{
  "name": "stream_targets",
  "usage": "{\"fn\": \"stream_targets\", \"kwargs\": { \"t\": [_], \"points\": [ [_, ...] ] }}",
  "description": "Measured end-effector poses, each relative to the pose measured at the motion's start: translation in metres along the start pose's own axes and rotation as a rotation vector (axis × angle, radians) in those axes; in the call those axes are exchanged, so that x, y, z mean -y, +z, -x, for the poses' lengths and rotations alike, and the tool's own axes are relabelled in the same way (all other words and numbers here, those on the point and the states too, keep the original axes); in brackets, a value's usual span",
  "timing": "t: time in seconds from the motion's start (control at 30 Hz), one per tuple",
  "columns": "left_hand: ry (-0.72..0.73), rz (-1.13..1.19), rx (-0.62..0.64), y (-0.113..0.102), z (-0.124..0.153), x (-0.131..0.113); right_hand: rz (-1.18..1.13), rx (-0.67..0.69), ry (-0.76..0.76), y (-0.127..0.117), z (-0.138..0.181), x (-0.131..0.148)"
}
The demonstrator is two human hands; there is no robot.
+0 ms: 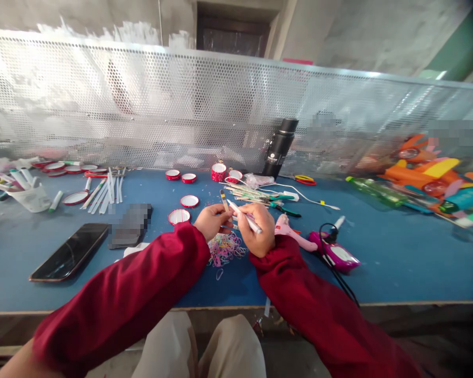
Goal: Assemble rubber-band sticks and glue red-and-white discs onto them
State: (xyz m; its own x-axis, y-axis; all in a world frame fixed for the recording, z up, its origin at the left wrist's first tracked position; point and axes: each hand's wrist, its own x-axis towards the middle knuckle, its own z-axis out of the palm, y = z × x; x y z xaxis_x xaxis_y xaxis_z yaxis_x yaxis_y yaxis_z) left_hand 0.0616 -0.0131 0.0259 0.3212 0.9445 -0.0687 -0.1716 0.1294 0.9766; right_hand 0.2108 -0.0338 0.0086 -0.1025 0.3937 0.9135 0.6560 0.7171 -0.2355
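My left hand (212, 221) is closed on a thin wooden craft stick (223, 197), which points up and away from me and has a dark end. Closed round a white marker pen (254, 226), my right hand (259, 233) brings the pen's tip close to the stick; whether they touch I cannot tell. Below both hands lies a heap of small coloured rubber bands (225, 250). Just right of my right hand is a pink glue gun (286, 229). More wooden sticks (246, 193) and green-handled pliers (284, 202) lie beyond it.
Left on the blue table (142, 283) are a phone (71, 252), a dark flat object (131, 226), glue sticks (102, 197) and a cup of markers (31, 195). Red-rimmed lids (189, 201) and a black flask (279, 149) stand behind. A purple device (335, 254) with a cable sits right.
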Motion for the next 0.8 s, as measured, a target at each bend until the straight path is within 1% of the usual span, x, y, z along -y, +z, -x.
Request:
{"fn": "stream_targets", "kwargs": {
  "t": [0.1, 0.23, 0.4, 0.53, 0.67, 0.8],
  "points": [
    [0.008, -0.003, 0.007, 0.0, 0.0003, 0.0002, -0.014, 0.017, -0.011, 0.0002, 0.0, -0.0005],
    [0.003, 0.0, 0.0, 0.0004, 0.0013, -0.0007, 0.007, -0.02, -0.008, 0.0004, 0.0004, -0.0019],
    [0.0, -0.009, 0.001, 0.0009, 0.0023, -0.0021, -0.005, 0.005, -0.015, 0.0004, -0.0001, -0.0012],
    [0.003, 0.0, -0.005, 0.0008, 0.002, -0.0022, 0.002, -0.026, -0.011, 0.0007, -0.0001, -0.0011],
    [0.007, 0.005, -0.001, 0.0007, 0.0014, -0.0012, -0.001, -0.003, -0.011, 0.0007, 0.0002, -0.0016],
    [0.01, 0.005, -0.005, 0.0008, 0.0013, -0.0008, 0.011, -0.014, -0.003, 0.0007, 0.0005, -0.0026]
  ]
}}
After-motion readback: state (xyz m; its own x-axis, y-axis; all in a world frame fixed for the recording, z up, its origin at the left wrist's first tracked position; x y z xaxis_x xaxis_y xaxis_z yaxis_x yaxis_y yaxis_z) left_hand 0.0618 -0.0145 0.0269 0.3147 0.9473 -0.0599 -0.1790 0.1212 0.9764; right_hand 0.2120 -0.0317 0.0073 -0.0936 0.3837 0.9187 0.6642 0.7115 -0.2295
